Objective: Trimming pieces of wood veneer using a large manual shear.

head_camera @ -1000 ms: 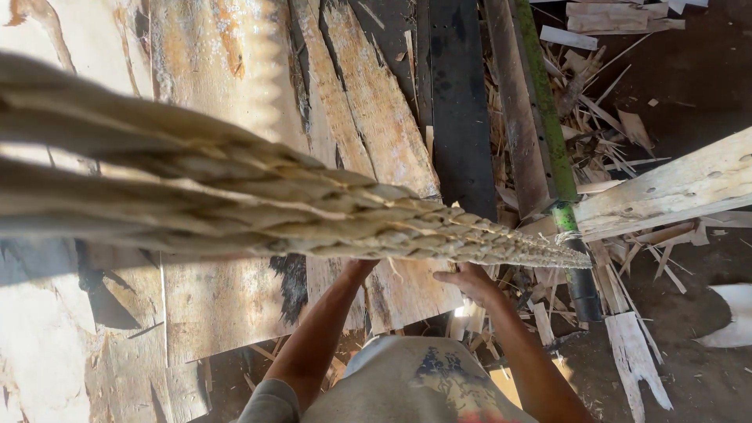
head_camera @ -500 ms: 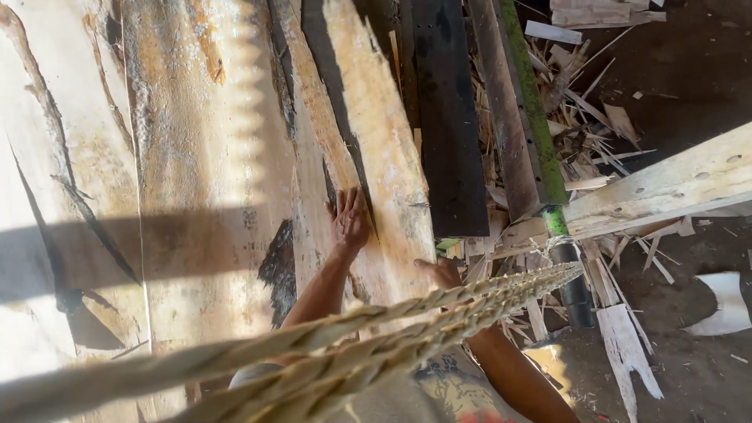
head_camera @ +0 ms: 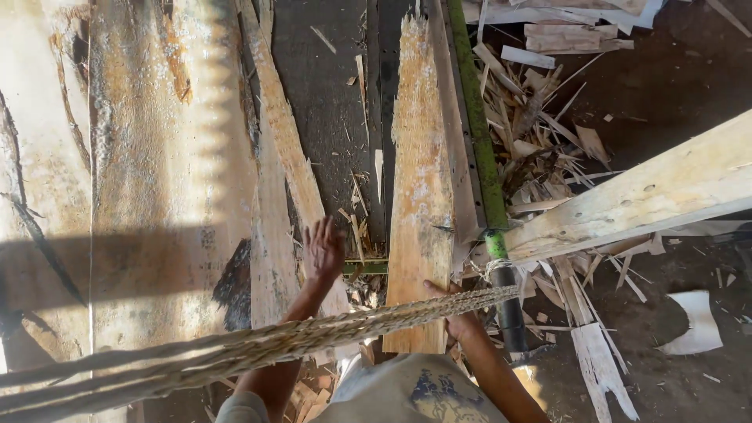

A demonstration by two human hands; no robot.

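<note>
Nearest the camera, a thick braided rope (head_camera: 258,345) crossing the lower view from the left edge toward a green pole (head_camera: 478,149), knotted around it just above a black grip. Under the rope, right hand (head_camera: 454,313) closed around the near end of a rough wooden slab (head_camera: 419,196), thumb on top, fingers wrapped beneath the edge. Left hand (head_camera: 324,249) open and flat, fingers spread, resting on the lower part of a narrow bark-edged strip (head_camera: 286,164). Slab lying lengthwise on a dark machine bed (head_camera: 333,102), between the strip and the pole. Left of that, a broad pale log face (head_camera: 164,172). Farther right, a light plank (head_camera: 650,188) slanting over a heap of wood offcuts (head_camera: 548,117).
</note>
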